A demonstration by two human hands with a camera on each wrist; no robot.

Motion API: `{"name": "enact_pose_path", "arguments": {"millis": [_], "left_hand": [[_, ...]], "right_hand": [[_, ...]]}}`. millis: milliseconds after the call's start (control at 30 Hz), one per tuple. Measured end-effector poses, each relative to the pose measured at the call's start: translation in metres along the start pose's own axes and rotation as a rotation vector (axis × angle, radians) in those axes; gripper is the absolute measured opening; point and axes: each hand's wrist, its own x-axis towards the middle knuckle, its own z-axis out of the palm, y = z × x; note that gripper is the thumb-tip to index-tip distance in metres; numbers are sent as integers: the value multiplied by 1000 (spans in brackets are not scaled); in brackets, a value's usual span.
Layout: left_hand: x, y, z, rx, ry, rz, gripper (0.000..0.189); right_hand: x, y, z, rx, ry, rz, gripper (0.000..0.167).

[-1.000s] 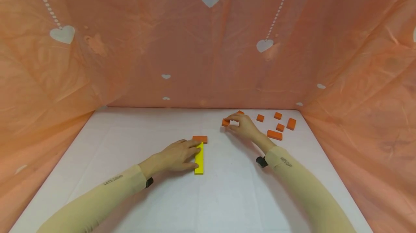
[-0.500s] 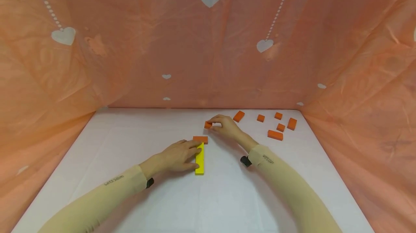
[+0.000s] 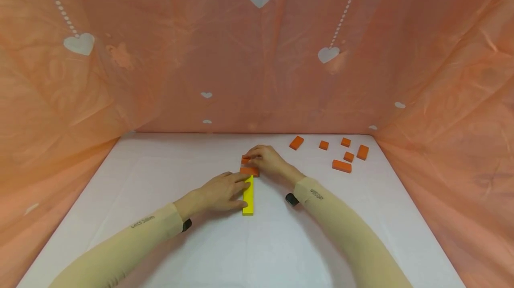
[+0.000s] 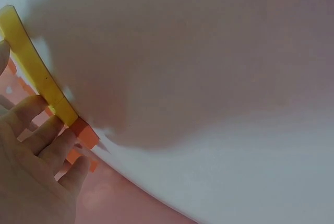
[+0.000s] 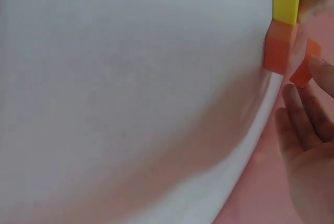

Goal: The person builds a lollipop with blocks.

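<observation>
A row of yellow blocks [image 3: 249,201] lies on the white table, pointing away from the person; seams between them show in the right wrist view. Across its far end sits an orange rectangular block [image 3: 250,172]. My left hand [image 3: 218,192] rests along the row's left side, thumb near the close end, fingertips at the far end and beside the orange block. Just beyond, my right hand [image 3: 267,160] pinches a small orange block [image 5: 302,72] between thumb and fingers. In the right wrist view this block appears tilted, with a gap from the orange block at the row.
Several loose orange blocks lie at the back right, among them a long one [image 3: 341,166], a tilted one [image 3: 296,143] and a small square one [image 3: 323,145]. Orange cloth with white hearts [image 3: 261,64] hangs behind and at both sides of the table [image 3: 180,261].
My right hand has carried the small orange block leftward from the back right, to just behind the orange block at the row's end. The left hand has stayed on the yellow row.
</observation>
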Motion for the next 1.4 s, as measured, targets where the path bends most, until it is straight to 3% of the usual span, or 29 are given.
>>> {"name": "enact_pose_path", "arguments": {"millis": [667,933,1400], "left_hand": [[-2,-2,0,-14,8,3,61],[-2,-2,0,-32,-1,-6,63],[-3,1,-1,-1,4,-6,63]], "right_hand": [[4,-6,9,-36,-54,54,24],[6,-9,12,-28,-26,128,29],[8,-5,16,-37,-30,142,25]]}}
